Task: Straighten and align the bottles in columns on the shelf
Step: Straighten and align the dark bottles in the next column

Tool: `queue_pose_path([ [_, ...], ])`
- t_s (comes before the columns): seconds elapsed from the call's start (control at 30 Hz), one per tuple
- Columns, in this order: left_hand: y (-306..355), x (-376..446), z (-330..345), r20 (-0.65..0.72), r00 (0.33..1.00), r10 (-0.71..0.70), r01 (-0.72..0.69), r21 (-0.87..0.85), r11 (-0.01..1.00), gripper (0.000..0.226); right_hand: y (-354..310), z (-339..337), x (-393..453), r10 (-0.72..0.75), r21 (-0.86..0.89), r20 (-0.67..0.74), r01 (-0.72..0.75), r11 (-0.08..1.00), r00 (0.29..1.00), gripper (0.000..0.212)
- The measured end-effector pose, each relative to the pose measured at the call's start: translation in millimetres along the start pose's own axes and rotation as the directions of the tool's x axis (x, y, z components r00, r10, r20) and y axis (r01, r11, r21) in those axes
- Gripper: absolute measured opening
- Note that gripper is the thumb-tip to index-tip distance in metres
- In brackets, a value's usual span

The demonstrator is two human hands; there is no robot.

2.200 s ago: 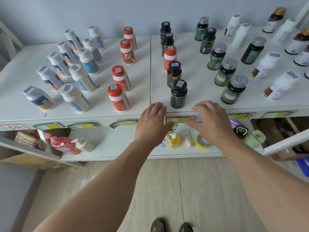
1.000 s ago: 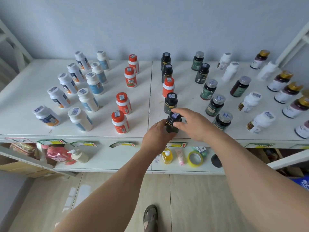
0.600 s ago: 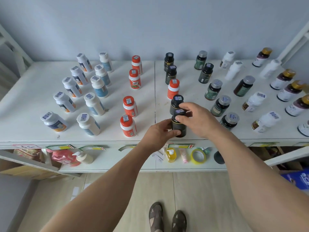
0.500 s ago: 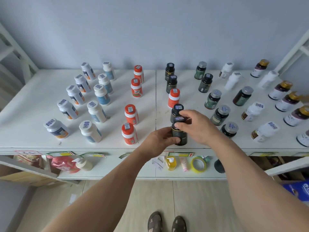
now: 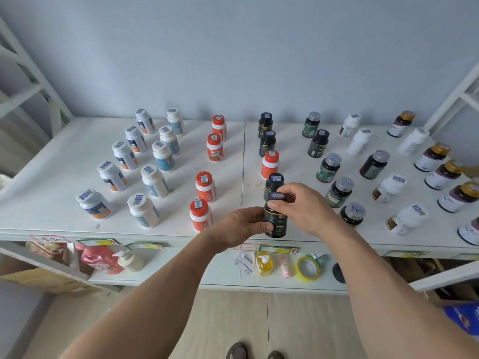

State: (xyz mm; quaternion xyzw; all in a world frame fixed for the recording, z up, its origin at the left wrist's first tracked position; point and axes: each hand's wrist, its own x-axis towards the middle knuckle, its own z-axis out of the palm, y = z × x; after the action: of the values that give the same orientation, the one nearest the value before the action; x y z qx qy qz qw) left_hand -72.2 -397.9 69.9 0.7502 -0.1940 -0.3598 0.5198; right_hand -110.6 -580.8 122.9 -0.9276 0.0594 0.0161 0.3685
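Holding: the left hand [image 5: 245,225] is gripping the body of a round black plastic bottle with a dark cap [image 5: 275,216], fingers curled round its lower part; the right hand [image 5: 302,207] is pinching its cap from above.
Place: this bottle is standing upright at the front edge of the flat white shelf top [image 5: 51,177], at the near end of its column, just in front of a second black bottle [image 5: 274,183].
Column count: five black bottles are showing in this line, and one orange bottle with an orange cap [image 5: 269,164] is standing between them.
Orange group: four more orange-capped bottles [image 5: 205,186] are standing to the left, in a loose column.
White group: five white bottles with orange labels [image 5: 112,176] and five white bottles with blue labels [image 5: 154,181] are making two slanted columns at far left.
Right side: dark green bottles with shiny silver caps [image 5: 338,191] are making a slanted line; I am counting five, one partly hidden behind the right hand.
Surfaces: the caps are wearing small barcode stickers.
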Motion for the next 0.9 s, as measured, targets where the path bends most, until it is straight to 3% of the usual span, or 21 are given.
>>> queue_pose_path([
  [0.07,1,2,-1,-0.031,1.0,-0.004,0.007,0.082,0.997,0.045,4,2,1,-0.001,0.011,-0.007,0.001,1.0,1.0,0.028],
  [0.2,-2,8,-2,-0.143,0.99,0.002,0.059,0.42,0.905,0.053,17,10,3,0.004,0.055,-0.022,-0.003,0.998,1.0,0.036],
  [0.5,-14,11,3,-0.276,0.951,0.138,0.101,0.701,0.706,0.053,41,37,2,0.022,0.069,-0.015,-0.021,0.997,1.0,0.047],
  [0.67,-15,17,3,-0.305,0.927,0.217,0.093,0.75,0.655,0.051,46,41,-1,0.034,0.083,-0.038,-0.031,0.996,0.999,0.049],
  [0.8,-11,27,-3,-0.355,0.905,0.234,0.095,0.705,0.703,0.051,44,34,1,0.048,0.157,0.005,-0.048,0.986,0.999,0.056],
  [0.9,-6,36,-5,-0.404,0.887,0.222,0.111,0.655,0.748,0.05,41,21,10,0.059,0.181,-0.061,-0.047,0.982,0.996,0.049],
])
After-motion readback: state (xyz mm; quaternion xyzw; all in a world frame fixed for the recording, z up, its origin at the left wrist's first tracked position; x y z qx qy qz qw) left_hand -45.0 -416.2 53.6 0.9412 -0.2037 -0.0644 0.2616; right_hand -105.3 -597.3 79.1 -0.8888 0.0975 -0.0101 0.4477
